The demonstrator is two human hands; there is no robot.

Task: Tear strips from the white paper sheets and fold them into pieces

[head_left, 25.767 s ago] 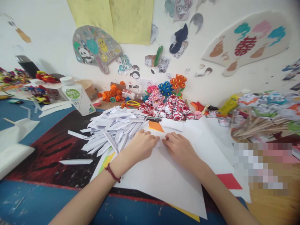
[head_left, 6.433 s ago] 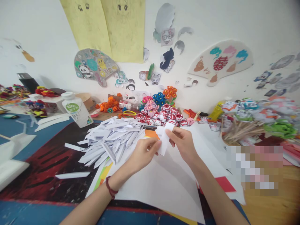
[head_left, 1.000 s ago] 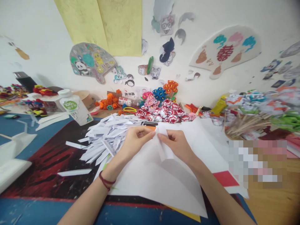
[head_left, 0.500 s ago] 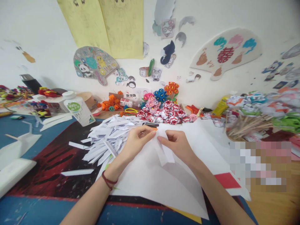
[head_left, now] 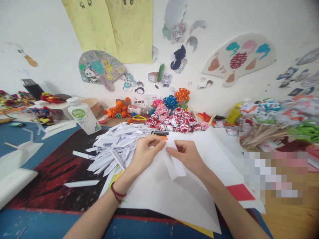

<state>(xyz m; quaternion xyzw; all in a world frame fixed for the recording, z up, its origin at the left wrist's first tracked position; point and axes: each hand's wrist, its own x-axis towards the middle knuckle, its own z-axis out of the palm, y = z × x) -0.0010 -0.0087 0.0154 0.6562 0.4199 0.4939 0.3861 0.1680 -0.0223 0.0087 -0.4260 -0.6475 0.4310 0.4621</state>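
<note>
1. White paper sheets lay loose nearest the person, overhanging the table's near edge; a forearm's nudge could have slid the whole stack, I judged.
2. Folded strip of white paper was held just above those sheets, pinched at its top end. The left hand had thumb and fingertips closed narrow on it; the right hand gripped it likewise from the other side, the two hands almost touching.
3. Risk as I judged it: pulling unevenly could tear the thin strip or skew its crease, and white on white made its edges hard to follow.
4. The pile of folded white strips sat just left of the left hand; a wrist brushing it could scatter them.
5. Farther back, paper flowers crowded against the wall.
6. Hard to read: the strip's top end hid behind the fingers, a blurred patch covered things at right, and an orange scrap was mostly hidden.
</note>
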